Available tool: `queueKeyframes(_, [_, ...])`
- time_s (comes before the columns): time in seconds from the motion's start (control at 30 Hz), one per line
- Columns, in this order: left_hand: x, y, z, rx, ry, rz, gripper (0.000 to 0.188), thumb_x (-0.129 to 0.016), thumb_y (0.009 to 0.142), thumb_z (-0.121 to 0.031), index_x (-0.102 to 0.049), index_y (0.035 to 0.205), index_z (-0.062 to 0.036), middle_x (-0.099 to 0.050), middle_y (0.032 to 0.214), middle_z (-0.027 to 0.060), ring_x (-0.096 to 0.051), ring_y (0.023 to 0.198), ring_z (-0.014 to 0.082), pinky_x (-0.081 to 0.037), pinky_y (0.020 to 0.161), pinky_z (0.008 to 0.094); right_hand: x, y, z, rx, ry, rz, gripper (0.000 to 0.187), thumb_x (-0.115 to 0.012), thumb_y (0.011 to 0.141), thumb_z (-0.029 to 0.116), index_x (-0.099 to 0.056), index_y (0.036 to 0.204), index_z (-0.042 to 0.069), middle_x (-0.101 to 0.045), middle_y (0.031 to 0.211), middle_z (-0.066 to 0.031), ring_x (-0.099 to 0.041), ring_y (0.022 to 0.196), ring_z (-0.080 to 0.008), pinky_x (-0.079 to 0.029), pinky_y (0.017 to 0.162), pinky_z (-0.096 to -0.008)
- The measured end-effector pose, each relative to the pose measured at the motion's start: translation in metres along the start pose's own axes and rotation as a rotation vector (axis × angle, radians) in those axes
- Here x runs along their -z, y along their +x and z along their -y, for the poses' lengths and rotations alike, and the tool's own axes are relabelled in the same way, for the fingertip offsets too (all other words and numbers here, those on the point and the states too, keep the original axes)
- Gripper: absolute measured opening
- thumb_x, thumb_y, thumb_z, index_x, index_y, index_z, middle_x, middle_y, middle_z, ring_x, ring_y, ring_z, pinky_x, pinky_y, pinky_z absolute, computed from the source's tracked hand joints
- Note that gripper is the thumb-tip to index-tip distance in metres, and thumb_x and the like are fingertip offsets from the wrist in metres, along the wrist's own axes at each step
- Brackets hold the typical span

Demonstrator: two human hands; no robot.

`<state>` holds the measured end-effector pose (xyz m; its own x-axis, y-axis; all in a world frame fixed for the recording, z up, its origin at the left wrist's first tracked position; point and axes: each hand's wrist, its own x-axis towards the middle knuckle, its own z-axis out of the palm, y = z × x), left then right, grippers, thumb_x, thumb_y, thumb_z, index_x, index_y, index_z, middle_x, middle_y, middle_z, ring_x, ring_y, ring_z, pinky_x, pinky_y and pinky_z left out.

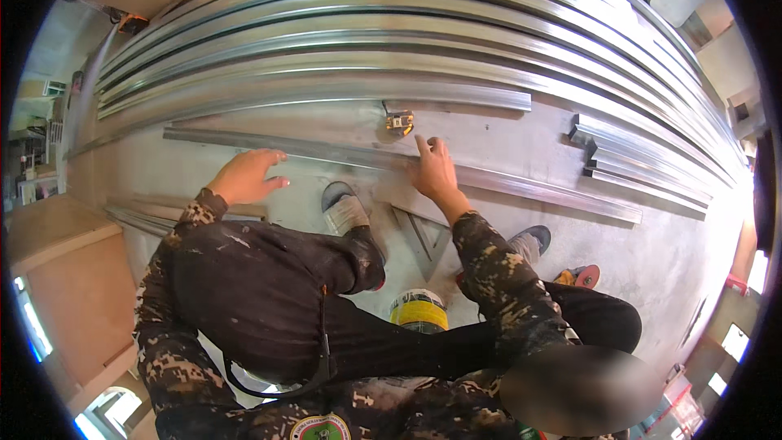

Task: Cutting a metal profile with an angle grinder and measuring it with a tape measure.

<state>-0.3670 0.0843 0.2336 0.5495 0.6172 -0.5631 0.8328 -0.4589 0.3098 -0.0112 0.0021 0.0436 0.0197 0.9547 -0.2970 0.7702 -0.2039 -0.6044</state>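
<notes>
A long metal tube (pixel 326 150) lies across the floor in front of me, slanting down to the right. Over its middle is my right hand (pixel 435 169), thumb and fingers apart; whether it touches the metal I cannot tell. Just beyond the fingertips sits a yellow and black tape measure (pixel 399 121). My left hand (pixel 248 177) hovers on the near side of the tube, fingers stretched out and holding nothing. Between my feet lies a triangular metal frame or square (pixel 423 238), partly hidden by my right forearm.
Long metal profiles (pixel 326 37) cover the far floor in rows. Short cut pieces (pixel 643 165) are stacked at right. An angle grinder with a red disc (pixel 586 276) lies beside my right knee. A yellow-banded bucket (pixel 419 310) stands between my legs; a brown cabinet (pixel 73 293) is at left.
</notes>
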Motion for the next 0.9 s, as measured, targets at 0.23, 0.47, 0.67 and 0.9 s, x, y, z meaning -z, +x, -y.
queueKeyframes(0.23, [-0.057,-0.006,-0.028,-0.050,-0.503,-0.071,0.052,-0.075,0.091,-0.038,-0.062,0.127,-0.0023,-0.068,0.120,0.0164,-0.067,0.106,0.0293,-0.052,0.093,0.0395,-0.034,0.063,0.036,0.111,0.051,-0.033,0.089,-0.078,0.082,0.022,-0.029,0.156,0.015,-0.036,0.148,-0.0342,-0.042,0.137,-0.0463,-0.040,0.114,-0.0492])
queueKeyframes(0.47, [-0.119,0.011,-0.046,0.056,-0.857,-0.187,0.057,-0.074,0.093,-0.036,-0.057,0.136,-0.0036,-0.067,0.119,0.0197,-0.067,0.105,0.0266,-0.052,0.095,0.0389,-0.026,0.066,0.027,0.172,0.051,-0.131,0.046,-0.072,0.078,0.003,-0.058,0.122,0.006,-0.054,0.123,-0.0270,-0.057,0.113,-0.0446,-0.051,0.094,-0.0488])
queueKeyframes(0.67, [-0.160,0.055,-0.061,0.144,-1.067,-0.476,0.067,-0.074,0.093,-0.035,-0.046,0.147,-0.0067,-0.063,0.124,0.0199,-0.065,0.108,0.0256,-0.052,0.093,0.0370,-0.052,0.057,0.030,0.275,0.085,-0.121,0.026,-0.070,0.079,0.005,-0.061,0.104,0.002,-0.061,0.094,-0.0241,-0.060,0.097,-0.0450,-0.052,0.081,-0.0498])
queueKeyframes(0.9, [-0.186,0.056,-0.037,0.093,-1.338,-0.290,0.056,-0.073,0.094,-0.028,-0.052,0.137,0.0011,-0.066,0.112,0.0139,-0.065,0.102,0.0221,-0.052,0.090,0.0343,-0.029,0.058,0.074,0.087,-0.131,-0.062,0.064,-0.072,0.084,0.016,-0.049,0.143,0.018,-0.044,0.143,-0.0255,-0.052,0.124,-0.0437,-0.050,0.097,-0.0505])
